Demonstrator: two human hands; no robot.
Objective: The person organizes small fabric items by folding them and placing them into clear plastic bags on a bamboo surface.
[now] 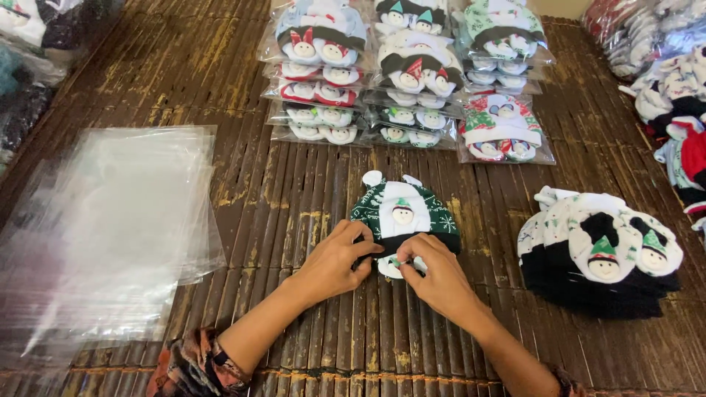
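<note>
A green and white knitted baby hat (404, 210) with a small round face patch lies flat on the bamboo mat (309, 191) in the middle. My left hand (337, 259) rests on its lower left edge, fingers bent over the dark brim. My right hand (436, 274) pinches a small white and green piece (392, 265), which looks like a mitten or sock, right below the brim. The two hands nearly touch each other over that piece. Most of the small piece is hidden under my fingers.
A stack of clear plastic bags (110, 220) lies at the left. Several bagged hat sets (412, 73) sit in rows at the back. A pile of loose hats (599, 254) lies at the right, with more garments (676, 95) along the right edge.
</note>
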